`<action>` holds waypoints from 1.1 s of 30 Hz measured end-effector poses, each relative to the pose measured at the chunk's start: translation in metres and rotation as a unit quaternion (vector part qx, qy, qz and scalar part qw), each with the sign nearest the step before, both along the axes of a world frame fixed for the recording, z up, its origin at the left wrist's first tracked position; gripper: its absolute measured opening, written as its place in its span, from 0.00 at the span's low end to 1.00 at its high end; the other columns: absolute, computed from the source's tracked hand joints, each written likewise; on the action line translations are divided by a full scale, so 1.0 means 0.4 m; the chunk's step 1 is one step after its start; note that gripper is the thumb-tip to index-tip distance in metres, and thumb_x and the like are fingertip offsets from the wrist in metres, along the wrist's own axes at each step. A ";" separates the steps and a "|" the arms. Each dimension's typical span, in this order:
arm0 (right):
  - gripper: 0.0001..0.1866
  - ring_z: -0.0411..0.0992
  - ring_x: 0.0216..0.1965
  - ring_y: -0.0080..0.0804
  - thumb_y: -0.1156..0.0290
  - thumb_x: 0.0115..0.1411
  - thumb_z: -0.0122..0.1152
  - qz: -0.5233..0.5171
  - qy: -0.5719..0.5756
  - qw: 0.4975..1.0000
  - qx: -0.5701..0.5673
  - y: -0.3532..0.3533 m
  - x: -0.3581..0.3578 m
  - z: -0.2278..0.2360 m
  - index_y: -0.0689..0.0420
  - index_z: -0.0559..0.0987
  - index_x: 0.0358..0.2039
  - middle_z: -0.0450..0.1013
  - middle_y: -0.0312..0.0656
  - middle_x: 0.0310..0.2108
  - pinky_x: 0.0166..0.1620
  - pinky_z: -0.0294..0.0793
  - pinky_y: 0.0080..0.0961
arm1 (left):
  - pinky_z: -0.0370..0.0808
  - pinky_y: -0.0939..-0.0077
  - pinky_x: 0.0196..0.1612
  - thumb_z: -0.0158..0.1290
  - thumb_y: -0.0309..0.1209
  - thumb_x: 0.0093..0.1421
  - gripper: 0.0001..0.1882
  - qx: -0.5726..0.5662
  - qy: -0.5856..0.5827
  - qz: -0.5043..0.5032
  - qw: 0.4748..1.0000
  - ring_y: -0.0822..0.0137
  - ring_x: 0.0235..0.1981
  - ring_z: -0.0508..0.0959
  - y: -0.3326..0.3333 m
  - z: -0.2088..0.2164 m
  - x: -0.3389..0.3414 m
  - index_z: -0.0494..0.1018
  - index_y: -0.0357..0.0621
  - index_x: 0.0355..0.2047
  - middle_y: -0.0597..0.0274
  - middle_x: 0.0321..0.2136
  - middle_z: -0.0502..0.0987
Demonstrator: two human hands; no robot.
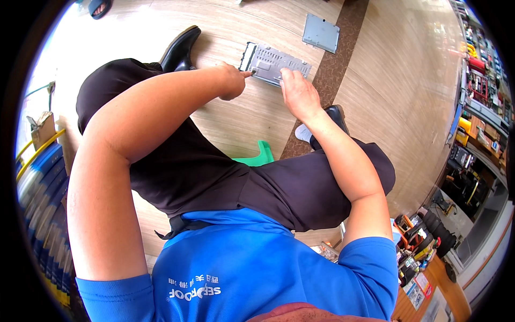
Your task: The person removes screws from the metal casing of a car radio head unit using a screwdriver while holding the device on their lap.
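Centrally, note the grey metal casing (pixel 276 60), laid flat on the floor (pixel 225 121) with slotted face upward and dark end to the left; presumably so placed for firm support beneath and open access from above. Observe the left hand (pixel 232 81) just beside the near left corner of the casing, with index finger pointed inward to that corner and remaining fingers curled toward the palm. Probably so angled for precision at one small spot; impossible to tell of any small item within the curl. Compare the right hand (pixel 300 94) at the near edge of the casing, right of middle, with fingers nearly straight over the upper face, perhaps to steady it. Impossible, from above, to distinguish a light rest from a pinch. Note also the left forearm (pixel 161 102), slanting across from a widely bent elbow, against the right forearm (pixel 338 145), reaching more directly forward. Beyond and right of the casing, apart from it, see the flat grey panel (pixel 321 33), likely positioned for clearance around both hands. Nearer than the casing, see part of a green object (pixel 263 156), largely hidden behind dark trousers (pixel 188 166).
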State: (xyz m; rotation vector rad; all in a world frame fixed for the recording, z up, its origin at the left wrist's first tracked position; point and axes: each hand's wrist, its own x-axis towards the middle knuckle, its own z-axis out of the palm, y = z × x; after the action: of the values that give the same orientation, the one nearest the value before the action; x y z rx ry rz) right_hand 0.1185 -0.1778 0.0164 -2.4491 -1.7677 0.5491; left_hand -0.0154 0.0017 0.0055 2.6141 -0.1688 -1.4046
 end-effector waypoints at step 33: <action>0.19 0.75 0.41 0.55 0.77 0.60 0.57 0.011 0.021 1.000 0.008 0.001 -0.005 0.001 0.58 0.69 0.52 0.69 0.52 0.43 0.42 0.77 0.44 | 0.74 0.54 0.53 0.56 0.31 0.60 0.25 0.004 0.004 0.024 1.000 0.53 0.59 0.73 -0.001 -0.002 -0.002 0.72 0.50 0.59 0.65 0.73 0.48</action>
State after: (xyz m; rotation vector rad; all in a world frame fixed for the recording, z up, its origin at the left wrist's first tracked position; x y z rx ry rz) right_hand 0.1164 -0.1774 0.0169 -2.3926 -1.7784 0.5805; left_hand -0.0163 0.0014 0.0046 2.5992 -0.0991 -1.4032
